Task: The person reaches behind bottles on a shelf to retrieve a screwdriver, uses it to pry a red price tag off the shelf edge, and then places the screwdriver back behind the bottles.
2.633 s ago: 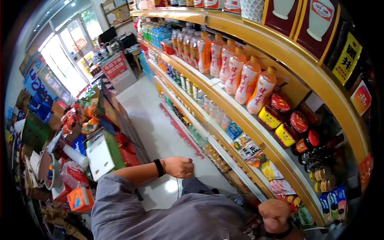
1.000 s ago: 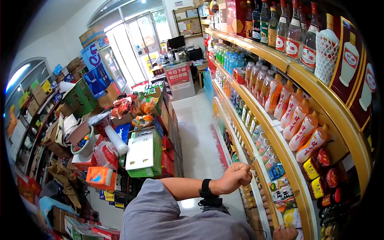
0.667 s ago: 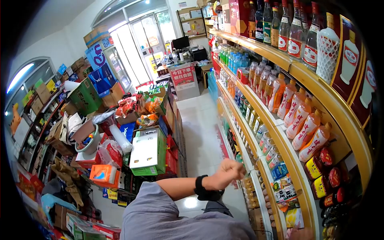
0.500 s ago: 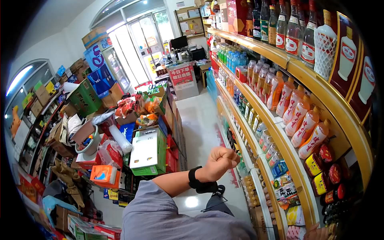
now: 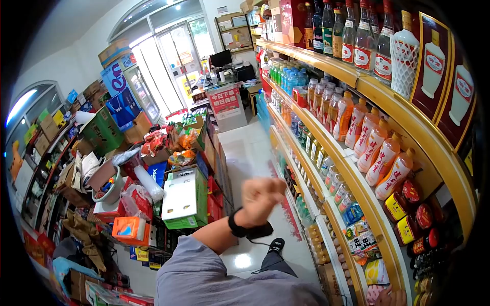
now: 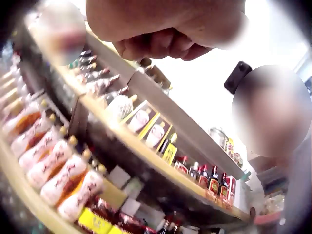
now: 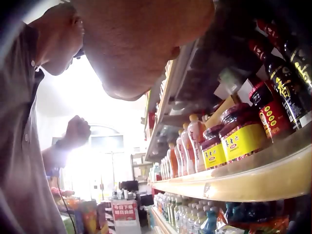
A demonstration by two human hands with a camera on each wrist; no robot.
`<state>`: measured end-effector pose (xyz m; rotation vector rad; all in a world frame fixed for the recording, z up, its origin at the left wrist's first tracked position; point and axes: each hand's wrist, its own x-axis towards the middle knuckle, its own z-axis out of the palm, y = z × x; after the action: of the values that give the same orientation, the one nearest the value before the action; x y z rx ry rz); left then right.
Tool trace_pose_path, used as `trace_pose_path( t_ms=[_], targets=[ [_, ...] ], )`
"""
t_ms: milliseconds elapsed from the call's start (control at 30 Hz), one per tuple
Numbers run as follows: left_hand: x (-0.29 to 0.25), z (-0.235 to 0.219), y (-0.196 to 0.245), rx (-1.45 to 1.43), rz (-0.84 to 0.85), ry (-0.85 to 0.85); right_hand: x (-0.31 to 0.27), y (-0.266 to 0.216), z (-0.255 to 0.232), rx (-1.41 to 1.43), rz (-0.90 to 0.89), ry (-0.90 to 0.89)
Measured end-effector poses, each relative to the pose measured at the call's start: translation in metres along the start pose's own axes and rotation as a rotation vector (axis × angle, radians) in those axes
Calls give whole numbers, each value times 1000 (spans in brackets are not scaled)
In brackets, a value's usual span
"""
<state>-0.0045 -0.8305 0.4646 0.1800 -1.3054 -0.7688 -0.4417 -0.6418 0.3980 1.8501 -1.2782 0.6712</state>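
The left hand (image 5: pixel 260 200) is curled into a fist, gripping nothing visible. Near the right hand (image 5: pixel 392 297), whose grip I cannot tell, lies a pink patterned packet (image 5: pixel 374 294). Beyond its fingers, yellow-labelled dark-red jars (image 5: pixel 407 229), then orange plastic bottles (image 5: pixel 393 177) face outward, presumably for easy reading.

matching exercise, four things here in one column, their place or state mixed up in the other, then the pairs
1. left hand
2. white lattice-patterned bottle
3. red sign with white writing
4. green cardboard box with white top

A. at the far counter
B. left of the pale aisle
C. curled into a fist
D. beside clear, red-capped bottles

1-C; 2-D; 3-A; 4-B
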Motion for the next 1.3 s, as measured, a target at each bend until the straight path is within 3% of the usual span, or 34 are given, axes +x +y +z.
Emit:
trace_pose_path(
  t_ms=[100,200,267,333,467,533,600,633,700,733,833,867,933,967,1100,1200,1267,1300],
  targets=[
    [31,-12,42,-64,160,114,-1,0,-1,-3,-5,6],
    [34,-5,63,-64,282,83,0,-1,0,-12,-12,8],
    [29,-1,56,235,359,-23,-1,-1,1,-12,-14,10],
    [27,-6,51,570,554,-230,-2,-1,1,-13,-18,10],
    [19,1,42,800,686,-368,-6,-3,2,3,-14,-8],
    [13,9,33,796,693,-380,-16,-3,1,4,-22,-3],
    [2,19,20,755,660,-426,-35,-6,1,211,247,-197],
    [-2,25,13,741,671,-475,-28,-11,6,208,250,-195],
    [-9,48,5,670,619,-557,-2,-23,21,480,98,97],
    [-15,60,-6,595,587,-577,12,-30,24,562,51,66],
    [-43,89,-32,316,397,-908,39,-58,30,770,-67,-41],
    [-55,97,-39,315,400,-908,45,-65,31,822,-101,-80],
    [-75,109,-51,251,424,-1116,58,-79,23,858,-166,-154],
    [-86,112,-54,148,266,-1194,65,-87,18,883,-195,-193],
    [-90,121,-61,187,317,-1142,85,-101,-5,869,-263,-323],
    [-107,133,-64,92,333,-1206,99,-102,-25,801,-270,-414],
    [-119,144,-70,-97,327,-1383,104,-96,-28,727,-253,-471],
    [-97,144,-51,-66,164,-1295,101,-92,-21,697,-255,-489]
  ],
)
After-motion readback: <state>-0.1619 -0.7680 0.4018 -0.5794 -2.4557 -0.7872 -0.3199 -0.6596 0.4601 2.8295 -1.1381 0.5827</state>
